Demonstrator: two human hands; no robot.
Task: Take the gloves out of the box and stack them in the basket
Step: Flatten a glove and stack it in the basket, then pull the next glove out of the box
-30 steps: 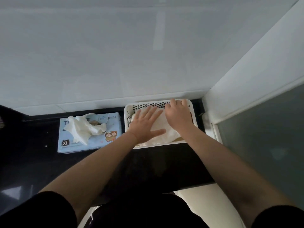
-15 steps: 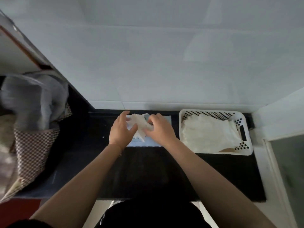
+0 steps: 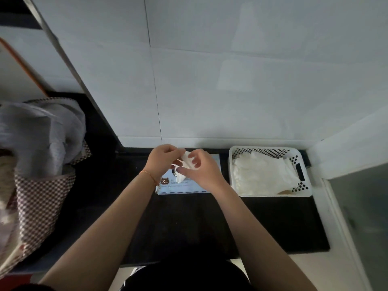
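- Head view: the left hand [image 3: 161,161] and the right hand [image 3: 202,172] meet above the glove box [image 3: 211,164], both with fingers curled around one white glove [image 3: 185,162].
- The left hand pinches the glove's upper end; a thin orange bracelet [image 3: 149,175] circles its wrist.
- The right hand grasps the glove from the other side, and a crumpled tail of the glove hangs down under its thumb, over the box's top.
- The pale blue box, marked XL, lies flat on the dark counter [image 3: 189,223] directly beneath both hands.
- Just to the right of the right hand sits the white perforated basket [image 3: 302,187], holding a flat stack of gloves [image 3: 262,175].
- Well to the left of the left hand, a checkered bag [image 3: 39,206] holds grey cloth [image 3: 42,133].
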